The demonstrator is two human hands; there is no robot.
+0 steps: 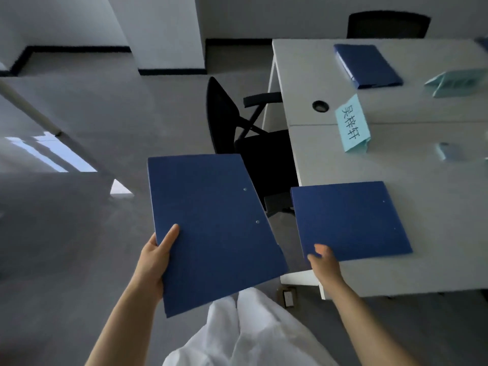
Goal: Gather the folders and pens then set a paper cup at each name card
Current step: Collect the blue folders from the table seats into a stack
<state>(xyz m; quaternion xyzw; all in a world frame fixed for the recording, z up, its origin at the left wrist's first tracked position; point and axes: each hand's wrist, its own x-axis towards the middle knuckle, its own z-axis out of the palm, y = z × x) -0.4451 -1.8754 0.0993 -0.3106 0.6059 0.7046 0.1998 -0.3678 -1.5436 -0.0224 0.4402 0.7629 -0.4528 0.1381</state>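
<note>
My left hand (155, 256) grips a blue folder (214, 228) by its near left edge, thumb on top, holding it in the air left of the table. A second blue folder (348, 220) lies on the white table (435, 260) near its front left corner. My right hand (323, 260) pinches that folder's near left corner. A third blue folder (367, 66) lies at the far side of the table. A light blue name card (352, 124) with handwriting stands mid-table; another name card (459, 81) is at the right.
A black office chair (253, 143) is pushed against the table's left end, behind the held folder. Another dark chair (388, 23) stands at the far side. A small pale blurred object (450, 151) lies on the table right of the card. Grey floor stretches left.
</note>
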